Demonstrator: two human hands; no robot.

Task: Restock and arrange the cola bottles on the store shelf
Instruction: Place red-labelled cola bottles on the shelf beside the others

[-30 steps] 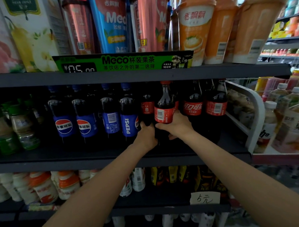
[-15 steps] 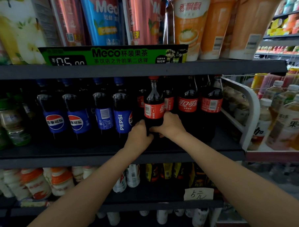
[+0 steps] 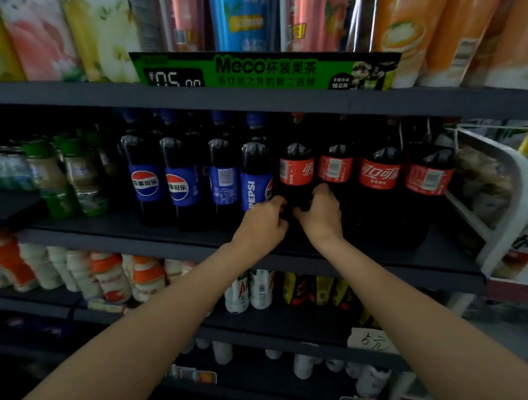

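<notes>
Dark store shelving fills the view, and both forearms reach to the middle shelf [image 3: 113, 233]. Far to the left of the hands stand green-capped tea bottles [image 3: 74, 178]; nearer, just left of the left hand, a row of blue-label Pepsi bottles [image 3: 177, 185] ends with one turned sideways, its lettering running vertically. The left hand [image 3: 262, 227] has its fingers curled against the lower left side of a red-label cola bottle [image 3: 296, 171]; the right hand [image 3: 320, 212] curls round the lower right side of the same bottle, so the bottle sits gripped between the two hands, apparently standing on the shelf in the front row. Whether its base rests fully on the shelf cannot be told in the shadow. To the right of the right hand stand three more red-label cola bottles [image 3: 379, 173], labels variously turned. Above the hands a green price strip [image 3: 266, 69] fronts the upper shelf.

To finish the step well, the bottle should probably be rotated about its base until the logo faces outward, kept upright, then nudged level with its neighbours without knocking the sideways Pepsi bottle beside the left hand.
</notes>
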